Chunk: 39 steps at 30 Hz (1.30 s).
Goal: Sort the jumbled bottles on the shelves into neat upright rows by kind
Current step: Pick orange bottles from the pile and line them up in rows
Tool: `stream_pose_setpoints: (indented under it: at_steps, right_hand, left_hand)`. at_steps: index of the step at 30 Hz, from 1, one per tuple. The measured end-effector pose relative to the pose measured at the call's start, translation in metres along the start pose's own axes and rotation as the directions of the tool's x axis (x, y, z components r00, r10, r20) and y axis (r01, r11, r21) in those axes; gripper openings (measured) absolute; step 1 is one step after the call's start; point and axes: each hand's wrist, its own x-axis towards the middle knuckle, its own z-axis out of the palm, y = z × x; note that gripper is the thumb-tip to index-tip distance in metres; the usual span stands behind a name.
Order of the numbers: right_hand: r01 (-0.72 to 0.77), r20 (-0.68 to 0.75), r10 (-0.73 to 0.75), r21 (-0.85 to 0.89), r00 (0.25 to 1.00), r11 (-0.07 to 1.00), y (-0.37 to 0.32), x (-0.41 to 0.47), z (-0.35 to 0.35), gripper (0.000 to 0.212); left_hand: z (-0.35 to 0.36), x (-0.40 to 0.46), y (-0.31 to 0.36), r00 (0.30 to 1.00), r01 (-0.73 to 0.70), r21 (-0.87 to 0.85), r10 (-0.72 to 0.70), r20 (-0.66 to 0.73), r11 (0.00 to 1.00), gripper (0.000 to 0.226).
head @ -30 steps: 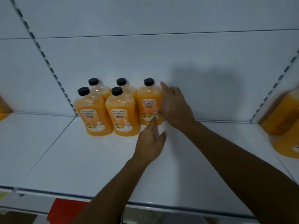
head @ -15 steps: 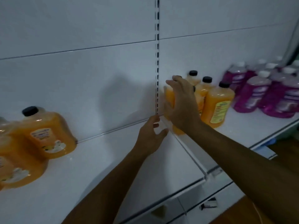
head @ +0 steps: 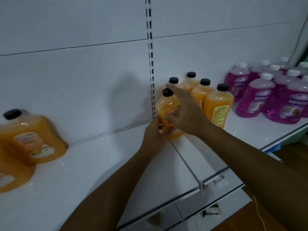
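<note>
Both hands are on one orange bottle (head: 168, 110) that stands at the left end of a small orange cluster (head: 205, 97), just right of the slotted upright (head: 150, 64) in the back wall. The right hand (head: 185, 110) lies across the bottle's front and shoulder, its fingers wrapped round the body near the black cap (head: 167, 92) — a hold that steadies the top. The left hand (head: 155, 132) grips the lower left edge near the base, probably to take the weight or guide the bottom. A two-handed grip suits a full, heavy jug with smooth sides. Whether the bottle rests on the shelf (head: 191, 157) or is just off it I cannot tell, since the hands hide the base. Far to the left sits another orange group (head: 30, 135), well apart from this cluster, so the bottle is likely meant to join that row. To the right, the purple bottles (head: 270, 94) with white caps stand upright together — that kind looks sorted already.
</note>
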Motion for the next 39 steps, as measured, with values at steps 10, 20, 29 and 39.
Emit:
stream_pose_setpoints:
  at_steps: [10, 20, 29, 39]
  right_hand:
    - [0.060, 0.143, -0.095, 0.232, 0.985, 0.971, -0.099, 0.034, 0.090, 0.086]
    - [0.214, 0.181, -0.259, 0.237, 0.949, 0.948, -0.201, 0.026, 0.191, 0.072]
    - [0.247, 0.152, -0.284, 0.221, 0.947, 0.943, -0.246, 0.020, 0.232, 0.077]
    - [0.252, 0.131, -0.256, 0.046, 0.958, 0.967, -0.252, 0.015, 0.237, 0.081]
  left_hand:
    - [-0.129, -0.066, -0.040, 0.942, 0.125, -0.007, -0.121, -0.314, 0.992, 0.043]
    - [-0.218, -0.154, -0.065, 0.806, 0.307, 0.475, 0.039, -0.590, 0.825, 0.053]
    - [-0.256, -0.183, -0.077, 0.673, 0.522, 0.408, -0.068, -0.736, 0.749, 0.029]
    - [-0.250, -0.186, -0.087, 0.750, 0.531, 0.548, -0.058, -0.659, 0.646, 0.023]
